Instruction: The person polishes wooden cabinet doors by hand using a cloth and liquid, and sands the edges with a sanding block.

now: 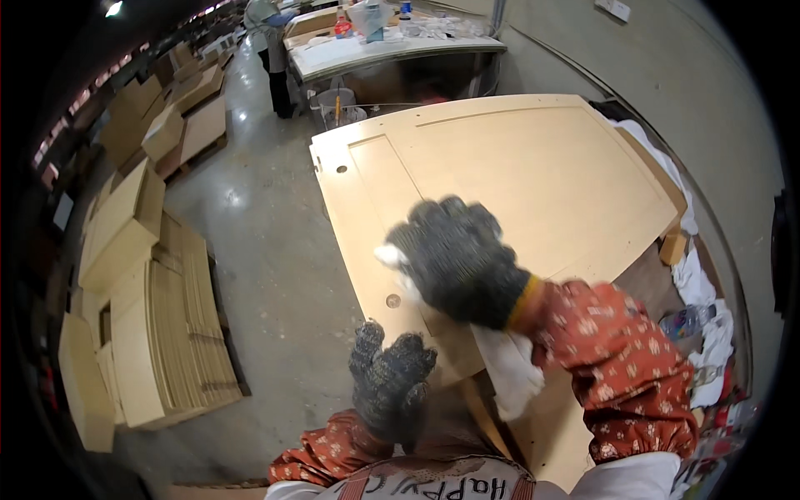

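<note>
A pale yellow-beige panel (533, 175) with recessed rectangular outlines and round holes lies in front of me. My right hand (462, 258), in a dark knitted glove with a yellow cuff, presses over the panel's left part, fingers closed round a white cloth (390, 255). Part of that cloth shows past the thumb side; motion blurs the hand. Close to the panel's near left edge is my left hand (390, 379), gloved alike, its fingers bent but apart, with nothing visible in them. A white piece of fabric (510, 373) hangs below my right wrist.
Stacked beige panels (167, 333) stand on the floor at left, with more boards behind. A worktable (392, 54) with bottles and bags is at the back, a person (271, 50) beside it. White cloths (696, 283) and a clear plastic bottle (685, 321) lie at right by the wall.
</note>
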